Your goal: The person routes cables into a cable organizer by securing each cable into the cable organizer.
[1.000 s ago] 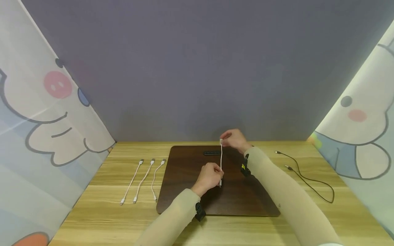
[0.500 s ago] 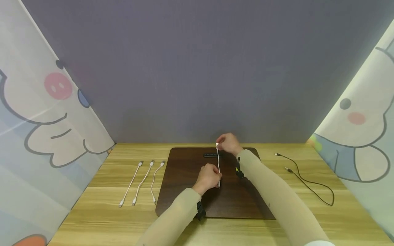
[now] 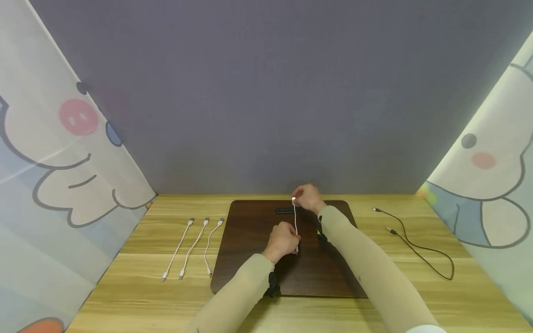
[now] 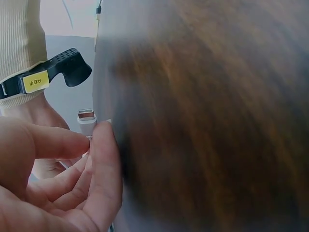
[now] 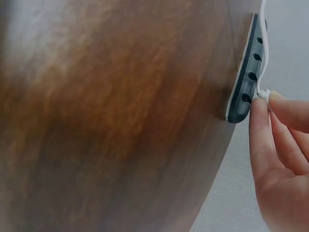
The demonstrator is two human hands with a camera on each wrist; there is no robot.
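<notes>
A short white USB cable (image 3: 296,221) is stretched between both hands over a dark wood-grain board (image 3: 245,245). My left hand (image 3: 283,239) pinches its near end, and the small metal-tipped plug (image 4: 87,123) sticks out past the fingertips in the left wrist view. Farther back, my right hand (image 3: 308,197) pinches the cable at its other plug (image 3: 293,201). A black cable holder (image 3: 285,211) with several notches lies at the board's back edge. In the right wrist view the cable runs along and above this holder (image 5: 246,77); whether it touches a notch I cannot tell.
Several white cables (image 3: 193,245) lie side by side on the wooden table (image 3: 137,286) left of the board. A black cable (image 3: 424,249) lies loosely looped at the right. A grey panel (image 3: 266,101) rises behind the table, with cartoon-printed sheets on both sides.
My right hand has moved left and slightly nearer, bringing the far plug down by the holder. The left hand stays almost in place, still pinching the cable.
</notes>
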